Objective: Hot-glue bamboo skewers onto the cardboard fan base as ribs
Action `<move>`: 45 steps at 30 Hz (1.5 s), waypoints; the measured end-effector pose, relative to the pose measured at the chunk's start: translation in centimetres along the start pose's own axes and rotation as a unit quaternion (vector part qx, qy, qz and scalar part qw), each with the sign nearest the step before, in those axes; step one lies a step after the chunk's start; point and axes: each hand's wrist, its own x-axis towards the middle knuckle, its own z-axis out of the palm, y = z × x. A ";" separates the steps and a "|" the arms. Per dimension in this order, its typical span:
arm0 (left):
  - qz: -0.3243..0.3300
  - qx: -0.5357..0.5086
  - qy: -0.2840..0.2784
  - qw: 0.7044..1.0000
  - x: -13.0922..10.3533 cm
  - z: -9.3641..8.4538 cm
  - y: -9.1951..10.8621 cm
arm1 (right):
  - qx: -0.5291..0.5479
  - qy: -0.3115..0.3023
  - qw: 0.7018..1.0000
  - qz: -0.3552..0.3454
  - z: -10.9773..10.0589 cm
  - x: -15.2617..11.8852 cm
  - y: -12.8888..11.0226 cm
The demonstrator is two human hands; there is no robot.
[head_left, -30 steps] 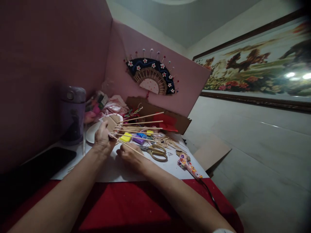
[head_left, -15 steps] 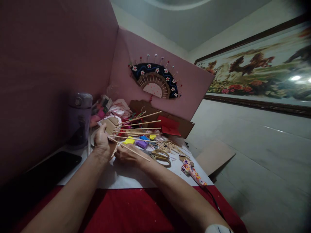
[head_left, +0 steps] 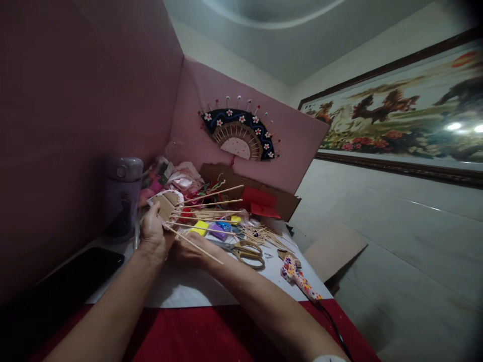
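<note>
Head view: at far left, a black phone (head_left: 96, 269) lies on the surface (head_left: 181, 291), with a purple tumbler (head_left: 123, 201) upright behind it. Next, the left hand (head_left: 153, 234) pinches the edge of a rounded cardboard piece (head_left: 165, 205), its thumb on the brown face. Several thin wooden sticks (head_left: 199, 248) spread rightward from that piece. Just below them, the right hand (head_left: 188, 251) has its fingertips hidden, so I cannot tell whether they grip anything. Yellow and purple packets (head_left: 218, 231) lie beyond it; a dark flowered fan (head_left: 237, 130) shows above. Further right come scissors (head_left: 251, 255), loose sticks (head_left: 260, 235) and a flower-patterned corded tool (head_left: 298, 276), then a framed horse picture (head_left: 392, 110) on the wall.
</note>
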 end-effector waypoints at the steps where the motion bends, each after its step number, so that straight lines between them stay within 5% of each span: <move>1: 0.000 0.004 0.003 1.000 0.1 -0.1 0.1 | -0.010 -0.002 1.000 -0.012 0.0 0.0 -0.1; 6: 0.007 0.004 0.010 1.000 0.5 -0.5 0.4 | -0.081 -0.007 0.994 -0.066 -0.6 -1.3 0.0; 12: -0.017 0.001 0.005 1.000 0.4 -0.6 1.2 | -0.079 0.112 0.987 -0.085 0.1 -5.5 0.7; 15: -0.027 0.016 0.016 0.999 0.4 -0.7 1.2 | 0.011 0.204 0.979 -0.010 0.1 -8.7 0.2; 17: -0.033 0.014 0.035 0.999 0.6 -0.8 1.1 | 0.125 0.280 0.948 0.089 -0.3 -11.0 0.0; 19: -0.041 0.007 0.030 0.999 0.8 -0.7 0.8 | 0.246 0.401 0.843 0.261 -0.9 -12.9 0.1; 21: -0.056 0.012 0.002 0.998 0.8 -0.6 0.2 | 0.362 0.513 0.673 0.391 -1.6 -14.3 0.7; 24: -0.099 0.059 -0.058 0.992 0.1 -0.2 -1.2 | 0.487 0.604 0.458 0.433 -2.6 -15.4 1.6; 26: -0.127 0.109 -0.095 0.981 -0.8 -0.2 -2.4 | 0.538 0.623 0.381 0.420 -3.0 -15.7 1.6; 28: -0.163 0.159 -0.118 0.967 -1.7 -0.3 -3.6 | 0.568 0.628 0.346 0.406 -3.3 -15.8 1.2; 31: -0.179 0.201 -0.141 0.953 -2.6 -0.7 -5.1 | 0.596 0.612 0.353 0.382 -3.6 -16.0 0.0; 35: -0.141 0.237 -0.136 0.951 -3.1 -1.1 -6.3 | 0.623 0.575 0.404 0.343 -3.8 -15.9 -1.0; 45: -0.152 0.225 -0.100 0.957 -3.4 -1.1 -6.4 | 0.640 0.523 0.481 0.292 -2.0 -15.3 -1.8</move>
